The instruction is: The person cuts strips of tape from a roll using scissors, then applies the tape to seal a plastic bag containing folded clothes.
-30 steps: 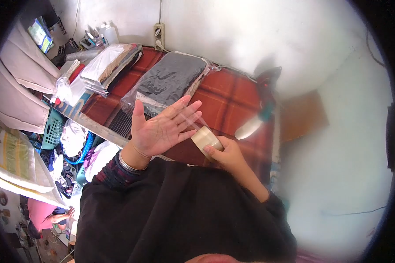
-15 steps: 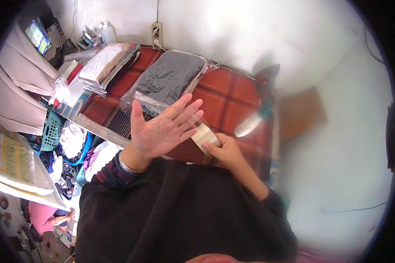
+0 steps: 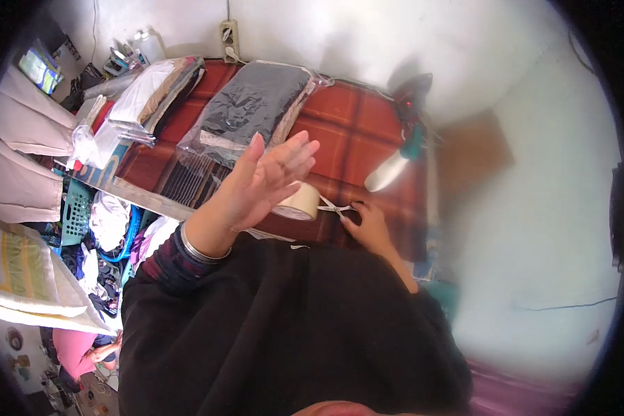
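My left hand (image 3: pixel 267 184) is raised with its fingers spread, palm turned to the right, and grips nothing. A roll of pale tape (image 3: pixel 304 202) is beside its lower edge, partly behind it; whether the roll rests on the cloth or touches the hand is unclear. Just right of the roll, small scissors (image 3: pixel 335 208) stand with their blades apart. My right hand (image 3: pixel 369 225) has its thumb and a bent finger at the scissors' right end, holding them. The red checked cloth (image 3: pixel 343 132) lies beneath.
A clear bag of dark folded cloth (image 3: pixel 256 100) lies behind my left hand, with another bagged stack (image 3: pixel 152 93) farther left. A white and teal object (image 3: pixel 390 168) stands right. Baskets of clothes (image 3: pixel 76 211) are lower left; a person in pink (image 3: pixel 73 348) is beyond.
My right hand has let go of the tape roll and moved to the scissors, which now show. The roll sits closer to my left hand, which has turned sideways. The view has shifted a little.
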Motion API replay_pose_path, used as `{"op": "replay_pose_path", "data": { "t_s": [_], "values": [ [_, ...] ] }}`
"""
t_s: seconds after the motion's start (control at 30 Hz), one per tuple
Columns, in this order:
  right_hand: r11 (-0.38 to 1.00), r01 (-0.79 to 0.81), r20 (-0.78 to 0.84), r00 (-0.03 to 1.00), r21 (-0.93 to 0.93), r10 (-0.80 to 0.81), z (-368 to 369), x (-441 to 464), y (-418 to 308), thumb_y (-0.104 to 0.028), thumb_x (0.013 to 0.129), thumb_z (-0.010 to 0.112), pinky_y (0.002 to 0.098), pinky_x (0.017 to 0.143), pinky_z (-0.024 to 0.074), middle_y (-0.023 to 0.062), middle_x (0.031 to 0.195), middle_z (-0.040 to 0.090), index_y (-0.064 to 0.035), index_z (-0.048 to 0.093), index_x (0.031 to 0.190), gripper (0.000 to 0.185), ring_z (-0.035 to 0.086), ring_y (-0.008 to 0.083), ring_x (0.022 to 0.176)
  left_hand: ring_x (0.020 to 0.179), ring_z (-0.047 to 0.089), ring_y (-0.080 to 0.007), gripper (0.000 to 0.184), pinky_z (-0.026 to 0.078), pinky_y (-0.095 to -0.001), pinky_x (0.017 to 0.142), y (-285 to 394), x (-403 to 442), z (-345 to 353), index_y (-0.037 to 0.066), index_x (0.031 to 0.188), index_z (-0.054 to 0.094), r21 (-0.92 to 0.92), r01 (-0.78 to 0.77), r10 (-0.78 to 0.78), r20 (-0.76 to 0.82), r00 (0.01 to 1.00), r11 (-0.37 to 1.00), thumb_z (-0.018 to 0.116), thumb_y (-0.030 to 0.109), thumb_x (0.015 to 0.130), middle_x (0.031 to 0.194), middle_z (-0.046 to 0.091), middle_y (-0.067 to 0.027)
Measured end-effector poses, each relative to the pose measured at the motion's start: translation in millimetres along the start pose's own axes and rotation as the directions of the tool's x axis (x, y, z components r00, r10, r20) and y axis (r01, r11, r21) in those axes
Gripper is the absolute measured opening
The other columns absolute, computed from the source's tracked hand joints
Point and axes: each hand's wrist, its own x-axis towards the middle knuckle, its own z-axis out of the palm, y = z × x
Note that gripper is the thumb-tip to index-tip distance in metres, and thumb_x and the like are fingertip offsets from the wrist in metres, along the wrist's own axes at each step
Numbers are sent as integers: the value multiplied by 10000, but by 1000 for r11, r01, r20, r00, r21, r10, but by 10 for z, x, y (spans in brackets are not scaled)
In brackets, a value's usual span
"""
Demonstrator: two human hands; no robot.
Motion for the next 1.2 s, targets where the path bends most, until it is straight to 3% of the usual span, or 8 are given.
{"op": "replay_pose_path", "data": {
  "t_s": [0.07, 0.2, 0.27, 0.47, 0.7, 0.9, 0.97, 1.2],
  "values": [
    [966, 105, -77, 989, -236, -126, 127, -212, 155, -376, 769, 721, 484, 979, 402, 191, 1307, 492, -82, 567, 1237, 574, 457, 360, 1223, 1407, 242, -239, 871, 103, -433, 1122, 39, -22, -60, 149, 1498, 252, 134, 57, -49, -56, 997, 989, 184, 756, 877, 1547, 255, -76],
    [991, 44, -99, 994, -128, -57, 61, -286, 187, -351, 750, 739, 484, 976, 407, 178, 1281, 496, -116, 539, 1286, 618, 476, 357, 1188, 1418, 226, -233, 838, 93, -434, 1128, 124, -33, -193, 130, 1492, 267, 159, 130, -133, 4, 991, 979, 171, 719, 903, 1537, 265, -109],
    [979, -108, -20, 994, -172, 106, -172, -223, 11, -298, 733, 754, 474, 954, 428, 170, 1212, 516, -99, 575, 1220, 556, 490, 352, 1147, 1416, 236, -242, 810, 111, -427, 1133, 162, -25, -293, 107, 1479, 292, 139, 130, -141, 76, 987, 982, 184, 687, 924, 1526, 294, -103],
    [938, -37, 322, 934, -344, 155, -273, -30, -16, -204, 698, 761, 448, 855, 487, 194, 1032, 570, -34, 615, 991, 369, 565, 380, 990, 1381, 326, -228, 822, 201, -388, 1115, 270, 24, -330, 49, 1447, 348, 113, 95, -123, 273, 954, 989, 184, 672, 936, 1489, 369, -87],
    [969, -21, 162, 985, -246, 62, -365, -226, 67, -146, 674, 738, 459, 841, 487, 223, 993, 590, -25, 660, 923, 288, 587, 400, 967, 1385, 320, -233, 887, 184, -399, 1120, 399, 40, -334, 37, 1446, 345, 175, 53, -131, 476, 869, 983, 128, 711, 911, 1486, 373, -101],
    [934, -126, 414, 871, -334, 266, -815, -147, 52, -128, 654, 725, 410, 858, 488, 184, 962, 622, -26, 666, 923, 293, 598, 365, 969, 1385, 319, -239, 878, 185, -412, 1116, 448, 26, -353, 30, 1452, 327, 236, 39, -153, 488, 859, 971, 157, 705, 917, 1488, 366, -111],
    [989, -39, 55, 997, -141, 47, -1107, -284, 86, -132, 635, 737, 399, 826, 487, 158, 957, 611, -25, 649, 934, 329, 599, 343, 930, 1384, 320, -239, 874, 189, -414, 1114, 460, 20, -371, 29, 1451, 328, 236, 32, -148, 494, 857, 971, 162, 702, 919, 1488, 366, -112],
    [958, 281, 7, 960, -64, -281, -2173, -440, -1119, -145, 567, 794, 371, 760, 451, 140, 947, 517, -9, 517, 928, 475, 536, 321, 888, 1380, 329, -250, 865, 205, -397, 1109, 474, 91, -351, 23, 1447, 335, 304, -3, -189, 600, 777, 953, 154, 690, 926, 1483, 371, -122]
  ]
}}
